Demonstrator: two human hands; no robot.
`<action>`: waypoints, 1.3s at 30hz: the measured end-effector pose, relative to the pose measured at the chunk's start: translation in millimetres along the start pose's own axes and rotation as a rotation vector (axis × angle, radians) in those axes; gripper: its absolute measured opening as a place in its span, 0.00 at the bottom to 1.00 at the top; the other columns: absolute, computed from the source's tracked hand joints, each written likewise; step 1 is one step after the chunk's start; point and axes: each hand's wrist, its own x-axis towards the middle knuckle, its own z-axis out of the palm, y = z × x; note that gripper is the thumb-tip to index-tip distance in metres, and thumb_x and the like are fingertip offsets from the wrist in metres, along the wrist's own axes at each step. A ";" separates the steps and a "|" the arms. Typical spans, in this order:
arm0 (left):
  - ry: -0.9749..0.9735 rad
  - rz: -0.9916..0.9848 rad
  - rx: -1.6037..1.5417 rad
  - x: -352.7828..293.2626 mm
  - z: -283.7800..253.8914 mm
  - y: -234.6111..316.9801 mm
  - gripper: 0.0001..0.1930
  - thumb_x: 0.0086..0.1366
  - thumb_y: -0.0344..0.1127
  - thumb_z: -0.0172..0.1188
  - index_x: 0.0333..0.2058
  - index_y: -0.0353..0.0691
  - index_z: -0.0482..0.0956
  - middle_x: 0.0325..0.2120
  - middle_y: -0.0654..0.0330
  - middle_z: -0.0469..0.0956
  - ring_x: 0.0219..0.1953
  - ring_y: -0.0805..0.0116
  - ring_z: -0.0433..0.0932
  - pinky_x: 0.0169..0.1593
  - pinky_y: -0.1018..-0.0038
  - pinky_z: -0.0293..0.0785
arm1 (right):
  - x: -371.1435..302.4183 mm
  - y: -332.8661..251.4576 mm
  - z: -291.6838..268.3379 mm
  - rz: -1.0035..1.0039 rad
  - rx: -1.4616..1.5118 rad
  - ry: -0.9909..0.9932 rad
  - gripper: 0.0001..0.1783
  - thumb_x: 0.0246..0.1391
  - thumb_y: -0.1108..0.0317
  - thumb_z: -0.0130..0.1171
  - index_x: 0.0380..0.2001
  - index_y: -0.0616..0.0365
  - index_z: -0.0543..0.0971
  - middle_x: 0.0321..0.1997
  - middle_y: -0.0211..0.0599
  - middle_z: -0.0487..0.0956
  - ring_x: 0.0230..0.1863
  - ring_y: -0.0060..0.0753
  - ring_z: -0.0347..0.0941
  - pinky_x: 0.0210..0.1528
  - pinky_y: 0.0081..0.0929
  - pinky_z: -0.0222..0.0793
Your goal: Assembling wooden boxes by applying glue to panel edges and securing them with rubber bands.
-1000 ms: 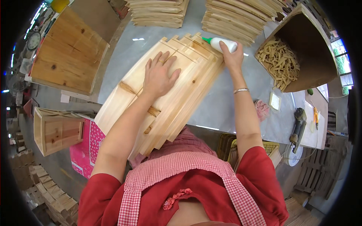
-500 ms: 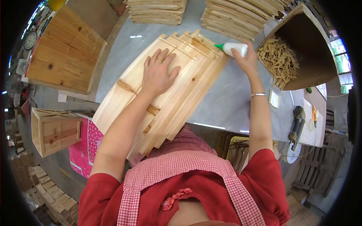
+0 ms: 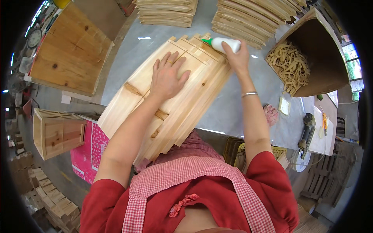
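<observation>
Several light wooden panels [image 3: 186,91] lie fanned in an overlapping stack, partly on the grey table and reaching over its front edge toward my apron. Spread flat on the top panel is my left hand [image 3: 169,77], fingers apart and a ring on one of them. My right hand [image 3: 237,58] is wrapped round a white squeeze bottle [image 3: 221,44] with a green nozzle. The bottle is tipped nearly level, its nozzle pointing left over the far ends of the panels. Whether glue is coming out is too small to see.
Stacks of wooden slats [image 3: 167,11] stand at the table's far side. A carton [image 3: 326,66] of rubber bands [image 3: 289,66] lies tipped at the right, near a black power tool [image 3: 307,134] and a pink cloth [image 3: 271,114]. A large wooden panel [image 3: 70,50] stands left.
My right hand has moved left with the bottle, carrying its nozzle along the panels' far ends. My left hand stays flat on the top panel. The view has shifted slightly.
</observation>
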 end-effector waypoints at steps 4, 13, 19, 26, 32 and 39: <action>-0.001 -0.001 -0.009 0.6 0.4 0.7 0.25 0.65 0.50 0.57 0.58 0.47 0.74 0.64 0.54 0.65 0.69 0.53 0.57 0.70 0.50 0.49 | 5.1 -13.7 14.6 0.064 -0.049 -0.047 0.31 0.44 0.52 0.72 0.45 0.62 0.75 0.41 0.54 0.81 0.44 0.50 0.79 0.47 0.41 0.74; 0.021 0.014 0.013 0.8 2.1 -5.5 0.25 0.65 0.50 0.56 0.58 0.46 0.74 0.64 0.53 0.65 0.68 0.52 0.58 0.69 0.48 0.49 | -20.1 -11.7 -83.8 -0.084 -0.182 -0.179 0.28 0.45 0.57 0.71 0.45 0.60 0.74 0.37 0.51 0.82 0.39 0.45 0.81 0.41 0.37 0.75; 0.021 0.010 0.023 -0.1 4.2 -5.4 0.25 0.65 0.50 0.56 0.58 0.47 0.73 0.64 0.53 0.65 0.69 0.53 0.57 0.69 0.48 0.49 | -33.9 -9.0 -78.9 -0.020 -0.124 -0.036 0.27 0.45 0.57 0.73 0.43 0.61 0.75 0.33 0.44 0.81 0.35 0.35 0.79 0.38 0.32 0.75; 0.022 0.000 -0.025 -0.6 4.3 -2.5 0.26 0.64 0.51 0.56 0.57 0.46 0.74 0.64 0.54 0.65 0.69 0.53 0.57 0.69 0.47 0.49 | -26.0 -35.7 29.8 0.040 0.110 -0.077 0.30 0.44 0.54 0.73 0.43 0.63 0.75 0.39 0.50 0.81 0.41 0.44 0.79 0.44 0.36 0.74; 0.037 0.014 -0.025 -0.2 4.1 -4.1 0.26 0.64 0.51 0.57 0.57 0.45 0.74 0.63 0.54 0.66 0.68 0.53 0.59 0.69 0.47 0.50 | -15.6 -53.4 32.7 -0.090 -0.038 -0.132 0.27 0.45 0.56 0.70 0.44 0.61 0.74 0.39 0.54 0.81 0.42 0.52 0.79 0.44 0.40 0.74; 0.019 0.001 0.001 0.7 2.9 -5.3 0.26 0.65 0.51 0.57 0.58 0.45 0.74 0.64 0.53 0.66 0.69 0.54 0.58 0.69 0.50 0.49 | -48.5 -46.0 -70.4 -0.130 -0.145 -0.178 0.23 0.47 0.59 0.70 0.43 0.59 0.75 0.34 0.49 0.81 0.35 0.48 0.80 0.39 0.37 0.74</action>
